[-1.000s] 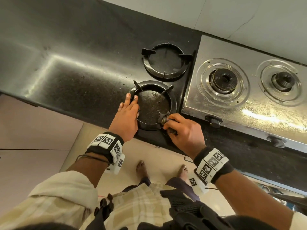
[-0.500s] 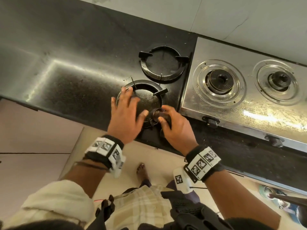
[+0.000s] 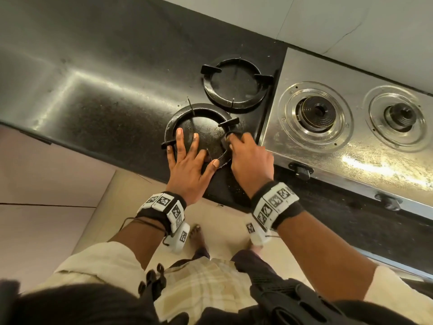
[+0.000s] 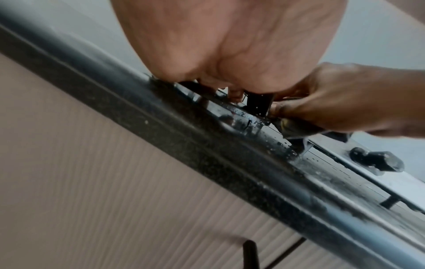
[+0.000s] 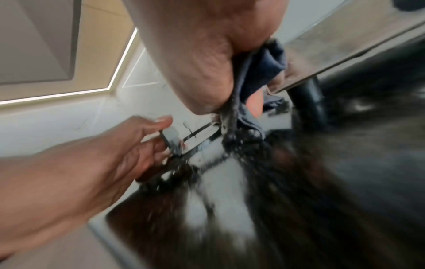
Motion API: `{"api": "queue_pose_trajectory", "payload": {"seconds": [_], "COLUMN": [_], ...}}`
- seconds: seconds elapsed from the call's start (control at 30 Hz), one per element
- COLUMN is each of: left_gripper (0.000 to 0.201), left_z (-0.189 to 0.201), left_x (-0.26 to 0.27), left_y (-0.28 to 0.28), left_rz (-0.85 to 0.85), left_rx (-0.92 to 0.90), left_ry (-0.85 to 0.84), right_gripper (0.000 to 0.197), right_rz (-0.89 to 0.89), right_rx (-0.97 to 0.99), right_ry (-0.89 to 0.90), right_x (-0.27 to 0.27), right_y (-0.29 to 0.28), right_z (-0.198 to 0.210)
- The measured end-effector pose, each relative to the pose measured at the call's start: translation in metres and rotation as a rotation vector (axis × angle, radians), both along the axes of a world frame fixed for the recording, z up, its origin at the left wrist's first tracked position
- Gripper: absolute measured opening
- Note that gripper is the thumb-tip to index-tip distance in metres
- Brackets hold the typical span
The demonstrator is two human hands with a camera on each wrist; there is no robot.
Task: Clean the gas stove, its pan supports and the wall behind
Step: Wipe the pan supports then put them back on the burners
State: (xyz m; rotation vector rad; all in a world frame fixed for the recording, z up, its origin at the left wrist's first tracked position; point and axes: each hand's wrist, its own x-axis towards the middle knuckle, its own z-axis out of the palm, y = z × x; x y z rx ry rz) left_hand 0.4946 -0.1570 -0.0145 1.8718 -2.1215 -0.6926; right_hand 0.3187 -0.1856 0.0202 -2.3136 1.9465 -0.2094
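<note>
Dark stone surface (image 3: 98, 95) at left. Left hand (image 3: 187, 165), fingers straight and spread, presses near pan support (image 3: 174, 120) lying on surface beside stove. Second pan support (image 3: 234, 82) lies just behind it, apart. Right hand (image 3: 251, 158) clenched round dark cloth (image 5: 260, 61), rubbing near support's right rim. Steel gas stove (image 3: 328, 148) at right, both burners bare; black knob (image 3: 301, 170) on front edge. Pale tiled wall (image 3: 328, 24) behind.

right hand (image 3: 251, 161) hides most of cloth (image 5: 260, 63) | right wrist view: countertop (image 5: 299, 200) motion-blurred
</note>
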Motion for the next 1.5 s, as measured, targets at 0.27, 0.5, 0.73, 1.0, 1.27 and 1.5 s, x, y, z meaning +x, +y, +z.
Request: {"api": "queue_pose_trajectory", "payload": {"seconds": [0.27,0.5,0.73,1.0,1.27,1.5], "left_gripper": [0.068,0.068,0.068,0.063,0.066,0.066], "left_z": [0.0,-0.006,-0.004,-0.002,-0.008,-0.003], "left_x": [0.0,0.001,0.001,0.001,0.002,0.002], "left_y": [-0.001,-0.001,-0.003,-0.001,-0.002,-0.003], "left_rz": [0.006,-0.014,-0.001,0.004,-0.006,-0.002], "left_rx": [0.012,-0.007,-0.001,0.012,-0.026,0.004], "left_ry": [-0.006,0.006,0.016,0.029,0.022,0.023], "right_gripper": [0.034,0.035,0.034,0.028,0.03,0.017], "right_rz": [-0.1,0.067,-0.101,-0.204,-0.091,-0.202], "right_rx": [0.08,0.13,0.083,0.051,0.107,0.013], "right_ry": [-0.012,-0.172,-0.01,-0.175,-0.269,-0.305], "right_x": [0.006,0.012,0.009,0.016,0.035,0.003], "right_y": [-0.005,0.066,0.014,-0.018,0.071,0.027], "right_z": [0.0,-0.013,-0.004,-0.006,-0.017,-0.013]}}
